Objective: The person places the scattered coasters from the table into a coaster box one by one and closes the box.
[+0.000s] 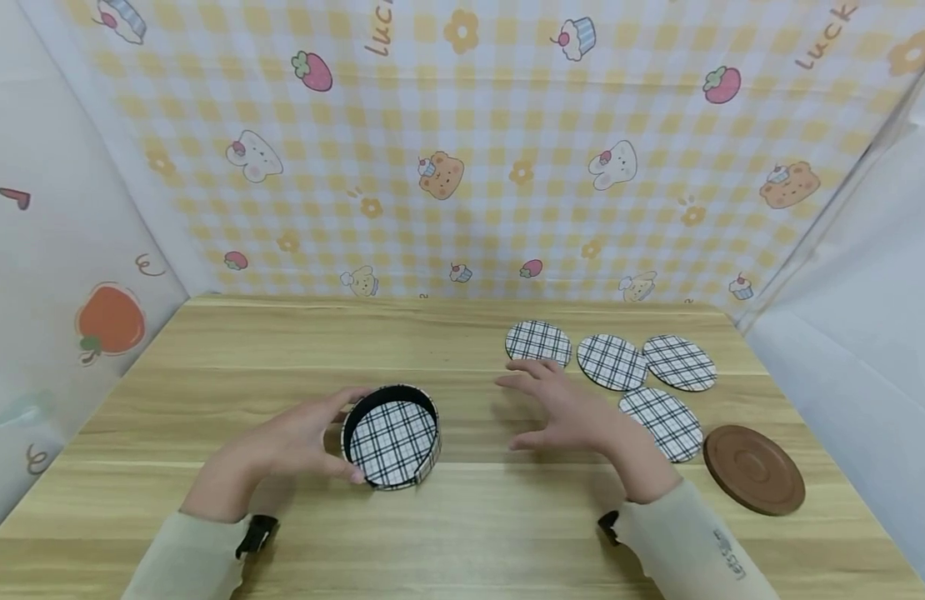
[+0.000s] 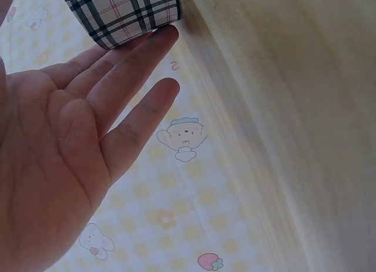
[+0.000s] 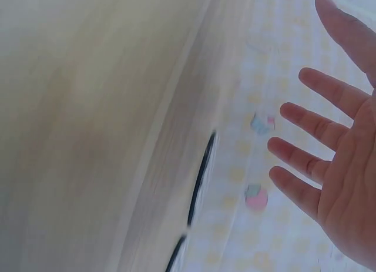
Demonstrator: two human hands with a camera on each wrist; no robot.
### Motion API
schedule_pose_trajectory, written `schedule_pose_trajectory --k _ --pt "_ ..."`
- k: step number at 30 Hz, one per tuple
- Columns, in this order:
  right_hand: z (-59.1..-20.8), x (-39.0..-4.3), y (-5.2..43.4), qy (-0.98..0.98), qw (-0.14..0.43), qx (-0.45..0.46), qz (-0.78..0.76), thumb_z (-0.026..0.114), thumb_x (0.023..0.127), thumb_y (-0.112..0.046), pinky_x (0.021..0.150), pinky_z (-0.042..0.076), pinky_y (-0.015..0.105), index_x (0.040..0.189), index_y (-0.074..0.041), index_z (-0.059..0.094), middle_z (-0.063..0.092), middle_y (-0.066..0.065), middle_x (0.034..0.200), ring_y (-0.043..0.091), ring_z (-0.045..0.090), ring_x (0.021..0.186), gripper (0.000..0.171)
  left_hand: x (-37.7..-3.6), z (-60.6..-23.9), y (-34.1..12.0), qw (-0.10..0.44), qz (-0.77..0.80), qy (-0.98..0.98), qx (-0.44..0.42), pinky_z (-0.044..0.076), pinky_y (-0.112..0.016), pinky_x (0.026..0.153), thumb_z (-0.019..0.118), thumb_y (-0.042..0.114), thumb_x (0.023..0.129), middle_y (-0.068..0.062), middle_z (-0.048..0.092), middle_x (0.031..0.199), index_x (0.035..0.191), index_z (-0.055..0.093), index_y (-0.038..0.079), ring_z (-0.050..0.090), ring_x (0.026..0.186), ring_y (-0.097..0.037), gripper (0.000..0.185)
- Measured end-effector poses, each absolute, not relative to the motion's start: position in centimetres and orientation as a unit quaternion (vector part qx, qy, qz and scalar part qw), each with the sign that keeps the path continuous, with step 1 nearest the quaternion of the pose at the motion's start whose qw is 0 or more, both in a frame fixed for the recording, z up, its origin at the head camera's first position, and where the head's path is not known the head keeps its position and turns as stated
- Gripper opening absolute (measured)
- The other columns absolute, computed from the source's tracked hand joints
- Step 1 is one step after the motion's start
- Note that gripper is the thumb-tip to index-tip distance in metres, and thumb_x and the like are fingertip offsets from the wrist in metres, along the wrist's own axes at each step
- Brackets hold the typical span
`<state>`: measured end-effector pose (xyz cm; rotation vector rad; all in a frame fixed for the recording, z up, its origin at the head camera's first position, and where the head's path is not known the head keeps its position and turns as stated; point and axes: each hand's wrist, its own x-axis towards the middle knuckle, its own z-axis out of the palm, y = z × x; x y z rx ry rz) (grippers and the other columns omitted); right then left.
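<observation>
A round plaid coaster holder with a dark inner wall has a black-and-white plaid coaster inside it. My left hand holds the holder from its left side, thumb at the near edge and fingers round the back. In the left wrist view, extended fingers touch the holder's plaid wall. Above the table, my right hand is spread and empty, close to a plaid coaster whose near edge it partly covers. The right wrist view shows that hand's fingers apart with nothing between them.
More plaid coasters lie flat at the right: one in the middle, one farther right and one nearer. A round brown wooden disc lies near the table's right edge. Patterned cloth hangs behind the wooden table.
</observation>
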<state>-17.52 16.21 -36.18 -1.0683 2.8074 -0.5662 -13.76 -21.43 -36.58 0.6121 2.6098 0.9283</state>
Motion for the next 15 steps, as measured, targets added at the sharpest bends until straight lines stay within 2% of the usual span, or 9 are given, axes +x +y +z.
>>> schedule_pose_trajectory --k 6,9,15 --pt "-36.2 -17.2 19.7 0.935 0.023 -0.302 -0.182 0.083 0.076 -0.043 0.107 0.041 0.065 0.142 -0.016 0.054 0.044 0.015 0.153 0.045 0.035 0.14 0.077 -13.7 -36.5 -21.4 0.157 0.324 0.909 0.208 0.044 -0.064 0.105 0.089 0.044 0.067 -0.018 0.052 0.146 0.153 0.03 0.007 0.053 0.128 -0.044 0.111" --pt "-36.3 -17.0 21.3 0.942 0.027 -0.281 -0.184 0.083 0.078 -0.04 0.103 0.044 0.065 0.141 -0.015 0.055 0.042 0.015 0.154 0.045 0.035 0.14 0.074 -13.7 -36.5 -21.4 0.159 0.322 0.91 0.207 0.045 -0.063 0.105 0.089 0.044 0.067 -0.017 0.052 0.146 0.154 0.03 0.008 0.053 0.129 -0.043 0.111" --pt "-36.6 -16.7 24.3 0.947 0.022 -0.259 -0.187 0.081 0.081 -0.038 0.103 0.04 0.068 0.141 -0.014 0.055 0.042 0.018 0.153 0.049 0.034 0.139 0.07 -13.7 -36.6 -21.4 0.159 0.315 0.912 0.209 0.045 -0.061 0.105 0.088 0.046 0.067 -0.016 0.052 0.146 0.154 0.03 0.008 0.053 0.129 -0.042 0.111"
